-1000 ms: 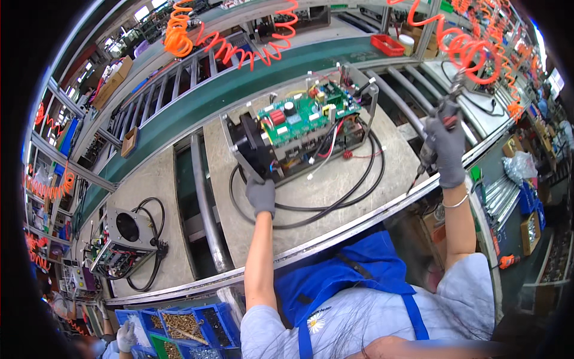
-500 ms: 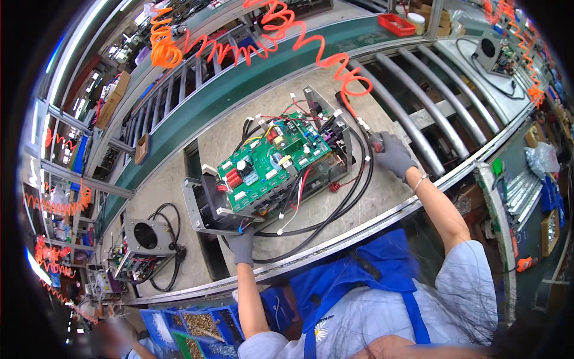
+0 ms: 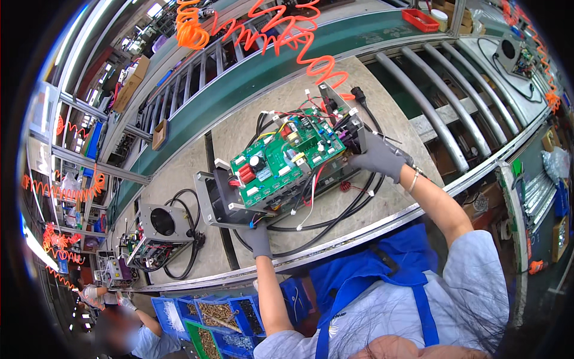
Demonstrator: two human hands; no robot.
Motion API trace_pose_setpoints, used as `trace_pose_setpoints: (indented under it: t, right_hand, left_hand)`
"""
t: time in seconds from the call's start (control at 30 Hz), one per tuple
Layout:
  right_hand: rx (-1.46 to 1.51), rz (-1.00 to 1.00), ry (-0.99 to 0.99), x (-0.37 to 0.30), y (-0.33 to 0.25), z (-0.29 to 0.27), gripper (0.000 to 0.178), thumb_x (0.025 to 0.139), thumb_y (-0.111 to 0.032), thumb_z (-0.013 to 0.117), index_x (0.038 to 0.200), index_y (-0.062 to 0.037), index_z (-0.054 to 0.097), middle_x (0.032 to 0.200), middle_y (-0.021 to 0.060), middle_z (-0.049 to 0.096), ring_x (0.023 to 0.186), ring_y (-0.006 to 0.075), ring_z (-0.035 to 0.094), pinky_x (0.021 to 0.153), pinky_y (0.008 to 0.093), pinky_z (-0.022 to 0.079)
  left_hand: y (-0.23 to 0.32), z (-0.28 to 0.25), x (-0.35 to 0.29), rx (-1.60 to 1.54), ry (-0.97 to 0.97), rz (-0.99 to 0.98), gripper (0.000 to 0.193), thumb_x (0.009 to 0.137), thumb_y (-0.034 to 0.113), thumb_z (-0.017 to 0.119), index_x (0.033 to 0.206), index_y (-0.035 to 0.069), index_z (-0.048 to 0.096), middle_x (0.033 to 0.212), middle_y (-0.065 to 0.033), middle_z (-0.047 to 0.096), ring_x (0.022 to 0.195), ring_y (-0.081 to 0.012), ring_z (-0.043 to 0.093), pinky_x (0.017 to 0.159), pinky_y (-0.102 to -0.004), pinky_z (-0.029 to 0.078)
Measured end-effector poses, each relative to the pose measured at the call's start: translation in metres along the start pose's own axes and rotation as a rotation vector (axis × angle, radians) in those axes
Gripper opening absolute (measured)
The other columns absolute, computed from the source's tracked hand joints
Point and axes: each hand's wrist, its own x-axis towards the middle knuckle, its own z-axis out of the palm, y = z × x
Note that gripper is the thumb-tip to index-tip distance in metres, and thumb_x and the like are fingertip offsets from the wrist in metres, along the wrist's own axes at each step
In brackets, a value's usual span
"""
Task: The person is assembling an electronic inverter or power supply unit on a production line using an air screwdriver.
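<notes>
An electronics chassis (image 3: 212, 203) with dark metal end frames lies slantwise on a worn board in front of me. A green circuit board (image 3: 278, 160) with wires and components covers its top. My left hand (image 3: 258, 240), in a grey glove, grips the near left corner of the chassis, its fingertips partly hidden under the metal. My gloved right hand (image 3: 379, 158) is closed around the right end, the fingers curled toward the frame. Black cable (image 3: 335, 224) loops along the near side of the chassis. A slim tool (image 3: 399, 151) lies just behind my right hand.
Metal rollers (image 3: 439, 113) run to the right. A second unit (image 3: 160, 222) with a round opening sits at left. Orange coiled hose (image 3: 326, 69) hangs above. Blue parts bins (image 3: 251, 314) hold small hardware below, near another person's sleeve (image 3: 152, 341).
My right hand has let go of the hose-fed tool and moved left onto the chassis end. My left hand stays at the near corner. The whole view has shifted slightly.
</notes>
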Motion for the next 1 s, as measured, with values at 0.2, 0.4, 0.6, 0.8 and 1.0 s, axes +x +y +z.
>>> trace_pose_setpoints:
  t: [0.2,0.4,0.6,0.8,1.0]
  right_hand:
    - [0.083,-0.013,0.017,0.003,0.007,0.013,0.053,0.077,-0.026,0.062,0.125,-0.0057,0.056,0.105,0.0218,0.067,0.101,0.0379,0.063,0.089,0.0412,0.050]
    - [0.078,0.053,0.070,-0.030,-0.009,0.016,0.051,0.078,-0.024,0.060,0.126,-0.0059,0.055,0.121,0.0230,0.058,0.112,0.0390,0.057,0.095,0.0430,0.046]
    - [0.194,-0.173,0.185,-0.059,-0.043,-0.034,0.064,0.080,-0.026,0.069,0.137,-0.0044,0.048,0.111,0.0169,0.061,0.098,0.0249,0.061,0.086,0.0343,0.049]
    - [0.187,-0.266,0.238,-0.030,-0.079,-0.073,0.038,0.084,-0.017,0.067,0.121,-0.0061,0.063,0.090,0.0082,0.065,0.079,0.0128,0.062,0.068,0.0272,0.047]
    - [-0.060,-0.495,0.427,0.032,-0.095,-0.068,0.019,0.088,-0.025,0.065,0.096,-0.0089,0.070,0.076,0.0101,0.066,0.068,0.0211,0.064,0.062,0.0343,0.048]
  left_hand:
    - [0.011,-0.014,0.014,0.402,-0.188,-0.116,0.049,0.071,0.008,0.074,0.118,0.002,0.062,0.117,-0.0134,0.067,0.104,-0.0262,0.065,0.094,-0.0373,0.049]
    - [0.029,-0.031,0.012,0.116,-0.139,0.212,0.053,0.069,0.009,0.076,0.120,0.002,0.062,0.112,-0.0106,0.069,0.101,-0.0252,0.065,0.092,-0.0359,0.049]
    - [0.115,-0.096,-0.042,-0.057,0.078,0.209,0.067,0.080,-0.004,0.057,0.144,0.000,0.042,0.139,-0.0168,0.052,0.122,-0.0235,0.053,0.101,-0.0345,0.042]
    - [0.210,-0.054,-0.104,-0.194,0.357,0.418,0.027,0.086,0.007,0.069,0.112,-0.001,0.067,0.107,-0.0108,0.068,0.095,-0.0184,0.064,0.087,-0.0304,0.050]
    - [0.243,0.024,-0.118,0.163,0.037,0.577,0.032,0.081,0.015,0.078,0.108,0.001,0.068,0.098,-0.0083,0.068,0.087,-0.0163,0.064,0.076,-0.0278,0.051]
